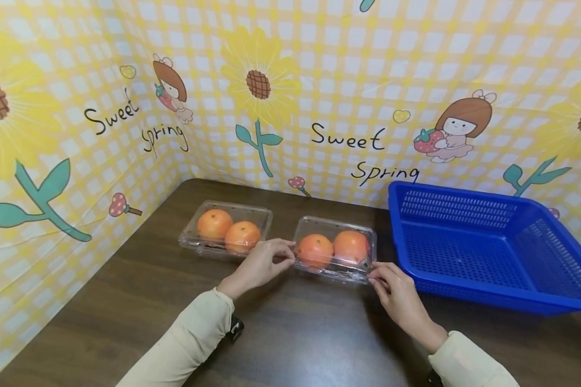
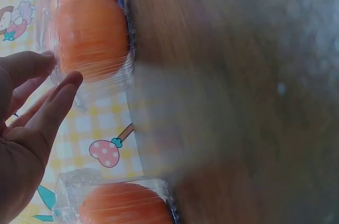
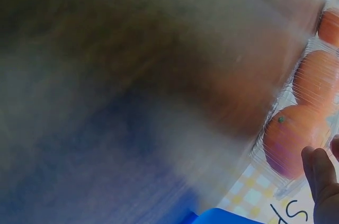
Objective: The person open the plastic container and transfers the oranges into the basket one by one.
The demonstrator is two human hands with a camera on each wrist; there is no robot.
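Observation:
A clear plastic clamshell box [image 1: 335, 273] with two oranges [image 1: 315, 251] lies between both hands on the table. At its left edge my left hand [image 1: 261, 263] pinches the plastic between fingertips and thumb. My right hand [image 1: 399, 294] pinches the near right corner. The left wrist view shows the left hand [image 2: 34, 110] with finger and thumb tips at the end of the box [image 2: 95, 44]. Only part of the right hand [image 3: 324, 187] appears in the right wrist view, its fingertips over the box's end. The lid looks lowered; whether it is latched cannot be seen.
A second clear box [image 1: 266, 217] with two oranges stands to the left, just beyond the left hand. On the right is a large blue plastic basket [image 1: 465, 287] with perforated sides. Patterned yellow checked cloth [image 1: 319, 91] hangs behind the dark wooden table [image 1: 290, 344].

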